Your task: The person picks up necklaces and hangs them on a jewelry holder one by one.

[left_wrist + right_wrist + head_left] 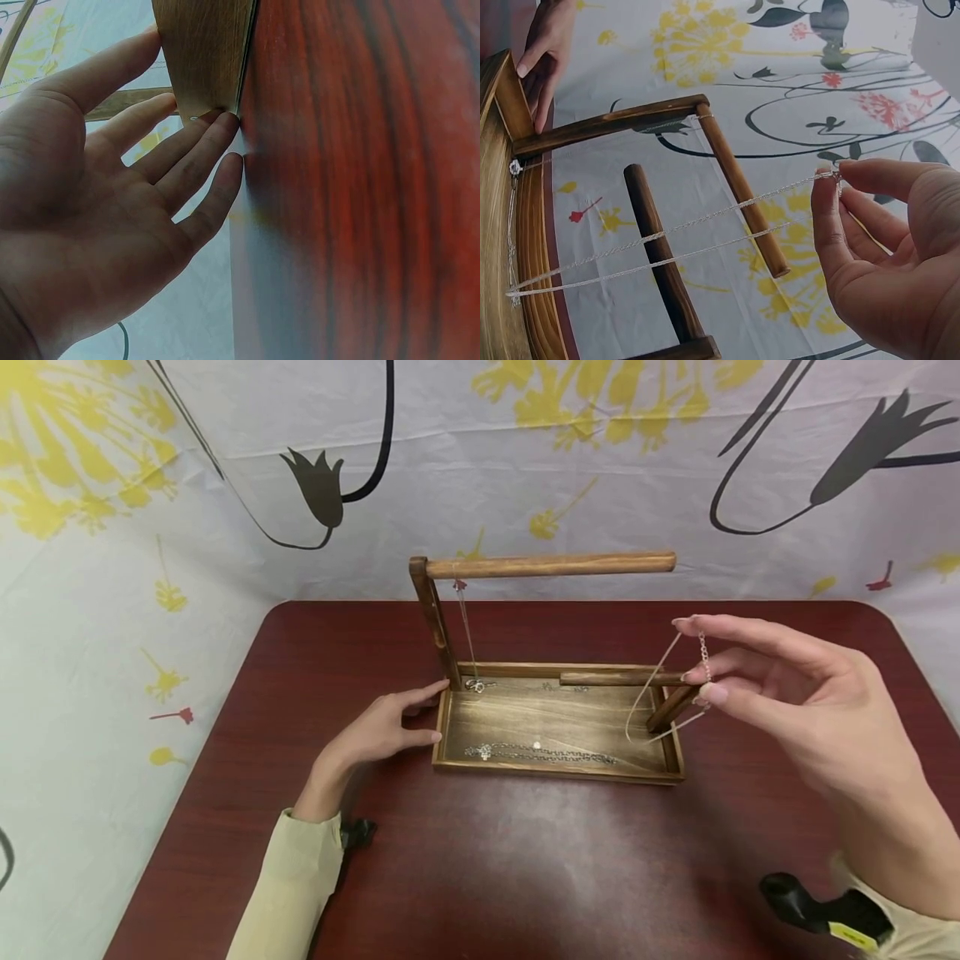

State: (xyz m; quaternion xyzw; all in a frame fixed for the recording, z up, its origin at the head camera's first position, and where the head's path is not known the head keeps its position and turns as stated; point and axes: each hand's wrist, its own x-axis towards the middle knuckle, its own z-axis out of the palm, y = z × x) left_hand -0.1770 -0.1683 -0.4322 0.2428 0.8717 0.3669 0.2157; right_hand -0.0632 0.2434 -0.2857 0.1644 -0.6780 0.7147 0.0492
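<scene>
My right hand (840, 710) pinches a thin silver chain necklace (592, 257) between thumb and fingertips, beside the right end of a wooden jewelry stand. The necklace hangs in a loop near the stand's short lower bar (607, 679); whether it touches the bar I cannot tell. At the left end, my left hand (382, 727) rests its extended fingers and thumb against the wall of the stand's tray (555, 774). Another necklace (467, 627) hangs from the left part of the long upper bar (551, 565), its pendant (476, 686) down at the tray.
A silver chain (555, 752) lies stretched along the tray's front, and a smaller, indistinct piece of jewelry (562, 687) lies at its back. The stand sits on a dark red table (525, 868). Behind hangs a white floral cloth (450, 485).
</scene>
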